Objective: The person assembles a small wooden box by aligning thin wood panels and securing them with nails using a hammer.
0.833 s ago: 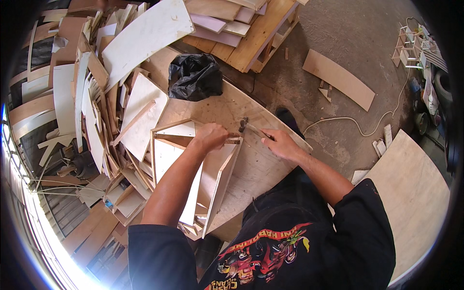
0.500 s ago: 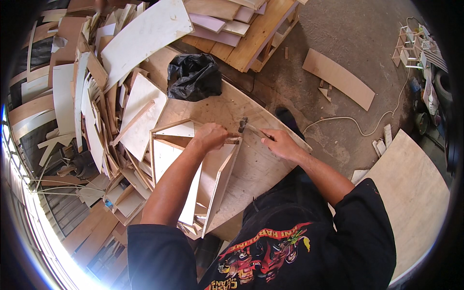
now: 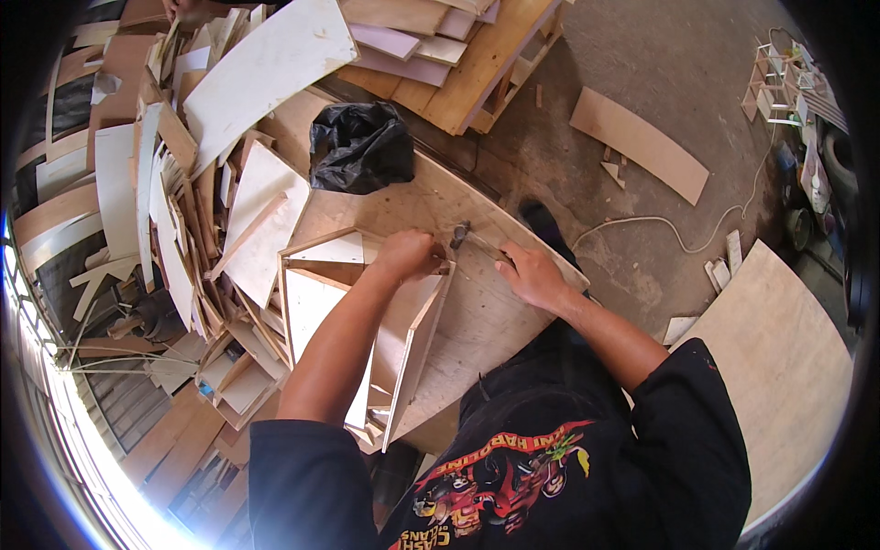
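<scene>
Right hand (image 3: pixel 533 277): grasps hammer (image 3: pixel 459 236), head 10 o'clock | Left hand (image 3: pixel 409 256): curled at wooden frame's (image 3: pixel 417 353) 1 o'clock corner, contents indeterminable | Hammer: presumably rigid, head-heavy; hold handle end

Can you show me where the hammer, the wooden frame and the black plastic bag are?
Hammer (image 3: pixel 459 236): head view, on its dark metal head.
Wooden frame (image 3: pixel 415 353): head view, on its right side board.
Black plastic bag (image 3: pixel 362 151): head view, on its crumpled middle.
</scene>
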`<control>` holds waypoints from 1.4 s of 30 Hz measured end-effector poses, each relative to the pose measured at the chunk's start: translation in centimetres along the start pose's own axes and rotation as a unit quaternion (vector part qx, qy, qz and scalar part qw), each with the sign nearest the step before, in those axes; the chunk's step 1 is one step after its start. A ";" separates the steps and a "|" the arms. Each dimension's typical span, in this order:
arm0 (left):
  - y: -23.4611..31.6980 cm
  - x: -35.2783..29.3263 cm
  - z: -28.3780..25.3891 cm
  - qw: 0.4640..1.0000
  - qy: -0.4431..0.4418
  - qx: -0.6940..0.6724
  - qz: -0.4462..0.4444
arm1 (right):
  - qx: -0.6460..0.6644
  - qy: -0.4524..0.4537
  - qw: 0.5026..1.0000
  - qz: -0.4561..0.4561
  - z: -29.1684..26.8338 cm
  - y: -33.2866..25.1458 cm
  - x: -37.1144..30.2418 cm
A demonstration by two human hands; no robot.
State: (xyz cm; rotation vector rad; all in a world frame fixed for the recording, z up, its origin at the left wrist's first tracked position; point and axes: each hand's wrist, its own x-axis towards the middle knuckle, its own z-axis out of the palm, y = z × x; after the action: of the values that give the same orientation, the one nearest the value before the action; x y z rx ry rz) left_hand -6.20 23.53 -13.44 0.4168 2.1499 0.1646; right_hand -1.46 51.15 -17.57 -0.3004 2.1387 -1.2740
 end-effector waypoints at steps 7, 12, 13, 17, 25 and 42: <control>0.8 0.3 -0.3 1.000 0.002 0.010 -0.001 | 0.004 -0.004 1.000 0.015 0.2 0.7 0.3; 1.5 0.2 -0.3 0.997 0.053 0.051 -0.010 | 0.013 -0.004 1.000 -0.003 0.2 0.8 0.4; 1.5 0.3 -0.2 0.997 0.053 0.051 -0.009 | 0.013 -0.003 1.000 -0.003 0.2 0.9 0.4; 0.8 1.3 1.0 0.999 0.017 -0.015 -0.045 | 0.007 -0.009 1.000 0.002 0.3 1.0 0.4; 2.1 1.5 0.6 0.997 0.004 0.033 -0.075 | -0.008 -0.015 1.000 0.011 -0.2 0.4 0.3; 1.0 -1.0 -1.5 0.968 0.106 -0.123 -0.191 | -0.076 0.030 0.997 -0.002 0.7 -0.6 -0.4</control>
State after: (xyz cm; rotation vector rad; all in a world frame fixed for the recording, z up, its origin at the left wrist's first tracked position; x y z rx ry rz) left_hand -6.66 24.17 -11.52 -0.1692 2.3365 0.2623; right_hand -0.75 50.54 -17.11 -0.3332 2.2929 -1.1365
